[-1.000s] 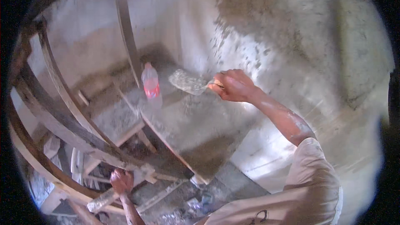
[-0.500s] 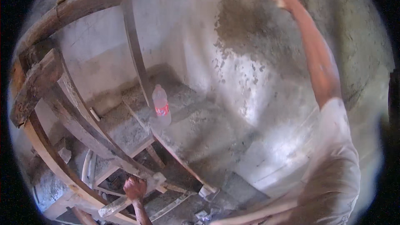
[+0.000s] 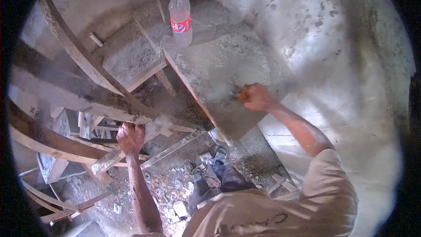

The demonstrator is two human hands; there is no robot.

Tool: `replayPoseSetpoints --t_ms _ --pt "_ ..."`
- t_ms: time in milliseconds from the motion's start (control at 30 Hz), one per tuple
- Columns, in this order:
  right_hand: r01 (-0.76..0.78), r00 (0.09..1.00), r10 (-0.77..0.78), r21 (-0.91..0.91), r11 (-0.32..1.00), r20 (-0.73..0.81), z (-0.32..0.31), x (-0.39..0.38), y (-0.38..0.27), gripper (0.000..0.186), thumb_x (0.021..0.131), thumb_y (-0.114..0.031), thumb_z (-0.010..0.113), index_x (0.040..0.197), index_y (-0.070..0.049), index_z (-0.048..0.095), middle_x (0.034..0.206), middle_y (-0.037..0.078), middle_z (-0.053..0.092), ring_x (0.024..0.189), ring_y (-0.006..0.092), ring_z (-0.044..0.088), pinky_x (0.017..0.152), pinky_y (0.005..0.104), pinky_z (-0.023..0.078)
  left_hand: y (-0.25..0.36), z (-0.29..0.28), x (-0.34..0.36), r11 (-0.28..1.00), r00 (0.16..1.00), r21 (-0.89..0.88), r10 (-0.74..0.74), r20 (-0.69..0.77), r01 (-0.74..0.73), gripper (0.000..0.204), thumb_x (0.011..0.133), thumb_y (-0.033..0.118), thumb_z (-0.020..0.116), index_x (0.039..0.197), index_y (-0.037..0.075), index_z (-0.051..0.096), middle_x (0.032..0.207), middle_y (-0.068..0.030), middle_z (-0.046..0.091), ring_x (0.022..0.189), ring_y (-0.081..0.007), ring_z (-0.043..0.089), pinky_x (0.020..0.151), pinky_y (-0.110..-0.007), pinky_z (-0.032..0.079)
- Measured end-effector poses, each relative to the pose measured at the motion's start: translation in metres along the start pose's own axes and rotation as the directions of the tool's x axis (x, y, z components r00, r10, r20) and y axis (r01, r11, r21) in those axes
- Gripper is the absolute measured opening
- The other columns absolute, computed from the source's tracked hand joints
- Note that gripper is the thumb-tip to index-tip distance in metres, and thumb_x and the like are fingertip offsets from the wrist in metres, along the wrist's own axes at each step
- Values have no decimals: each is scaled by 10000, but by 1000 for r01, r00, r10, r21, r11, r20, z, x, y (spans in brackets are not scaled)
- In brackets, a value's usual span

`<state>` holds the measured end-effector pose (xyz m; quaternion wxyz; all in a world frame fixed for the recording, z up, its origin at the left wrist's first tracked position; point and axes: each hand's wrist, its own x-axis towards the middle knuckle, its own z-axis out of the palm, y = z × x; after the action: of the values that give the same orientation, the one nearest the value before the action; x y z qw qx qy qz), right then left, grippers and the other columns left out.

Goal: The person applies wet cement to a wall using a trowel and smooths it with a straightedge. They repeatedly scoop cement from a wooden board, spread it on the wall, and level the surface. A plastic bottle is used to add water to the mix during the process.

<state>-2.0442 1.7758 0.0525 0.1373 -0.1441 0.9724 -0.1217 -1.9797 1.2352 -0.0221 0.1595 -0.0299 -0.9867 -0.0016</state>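
My left hand [image 3: 130, 138] is closed around a rough wooden bar [image 3: 106, 160] of the timber frame, at the lower left. My right hand [image 3: 258, 98] grips a brown-handled tool that looks like a trowel [image 3: 241, 93]. It is held low over a grey, cement-smeared slab [image 3: 219, 66]. The tool's blade is hard to make out against the grey surface. Toward the far end of the slab, a clear plastic bottle [image 3: 180, 19] with a red label and pink cap stands upright.
Curved timber beams [image 3: 74, 92] fill the left side. A patchy plastered wall [image 3: 324, 61] rises on the right. Below, my feet [image 3: 220, 154] stand among broken rubble [image 3: 180, 208] and wood scraps [image 3: 285, 182]. A dark gap [image 3: 153, 92] lies between the slab and the timbers.
My right hand has come down from high on the wall to the slab. The view has tilted downward, showing my feet and the rubble. My left hand keeps its hold on the bar.
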Motion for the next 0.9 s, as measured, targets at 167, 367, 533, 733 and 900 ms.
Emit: replayPoseSetpoints --t_ms 167,367,533,733,900 --pt "-113 916 141 95 989 -376 36 101 21 300 944 -266 663 819 3 706 884 275 722 847 465 720 760 551 571 1 -13 -5 999 996 -22 21 -81 -23 336 950 330 604 1022 1 604 926 -228 615 840 -458 594 733 -584 472" --pt "-209 920 157 -108 972 -359 -14 122 55 217 926 -244 657 926 -42 734 910 227 733 865 471 711 775 562 571 22 -14 6 993 993 -120 -13 -115 -1 354 914 327 632 1046 -1 608 953 -236 633 904 -450 628 797 -571 501" --pt "-15 895 -31 -99 995 -444 -96 82 7 298 952 -322 654 899 -40 734 830 212 719 818 440 703 766 536 554 -9 32 -18 970 971 49 -237 9 237 409 874 352 659 1091 7 631 980 -208 666 932 -425 658 832 -553 533" --pt "197 854 -321 -318 928 -409 -282 -12 -88 378 993 -349 678 860 4 699 696 182 670 669 347 680 669 480 533 19 2 12 963 962 -122 -252 -105 239 373 866 391 686 970 33 703 887 -179 694 887 -399 683 815 -547 555" --pt "326 868 -295 12 945 -399 -385 -92 -136 379 995 -380 702 846 -32 711 710 97 674 639 200 677 582 403 541 31 -18 16 962 965 -137 -250 -82 237 359 886 387 681 915 30 711 875 -204 719 904 -397 706 808 -533 567"
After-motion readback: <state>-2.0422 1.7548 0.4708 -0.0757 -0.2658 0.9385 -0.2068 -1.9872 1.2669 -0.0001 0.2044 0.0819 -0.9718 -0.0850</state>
